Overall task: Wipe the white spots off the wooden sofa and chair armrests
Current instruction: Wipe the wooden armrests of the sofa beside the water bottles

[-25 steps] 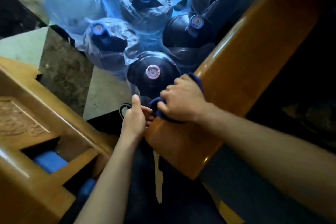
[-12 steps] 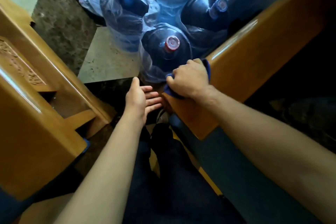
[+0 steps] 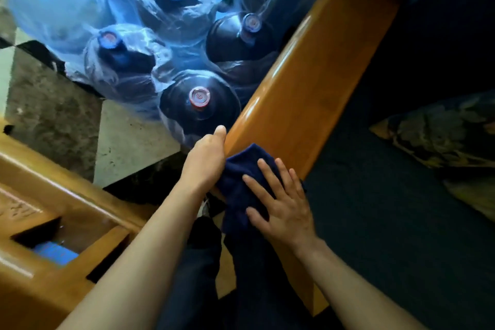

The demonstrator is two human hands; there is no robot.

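Note:
The sofa's glossy wooden armrest (image 3: 308, 75) runs from the upper right down to the middle. A dark blue cloth (image 3: 241, 171) is draped over its near end. My right hand (image 3: 281, 203) lies flat on the cloth with its fingers spread. My left hand (image 3: 206, 158) is closed on the cloth's left edge at the side of the armrest, thumb pointing up along the wood; its fingers are hidden. The wooden chair's armrest (image 3: 67, 195) is at the lower left. I cannot make out white spots on the wood.
Several large water bottles (image 3: 198, 99), some wrapped in plastic, stand on the tiled floor (image 3: 126, 142) just beyond the armrest. A patterned cushion (image 3: 442, 131) lies on the dark blue sofa seat (image 3: 388, 209). My dark trousers fill the gap between the chair and the sofa.
My right hand has let go of its grip and now lies flat on the cloth, nearer me. My left hand has come from beside the armrest's end onto the cloth's edge.

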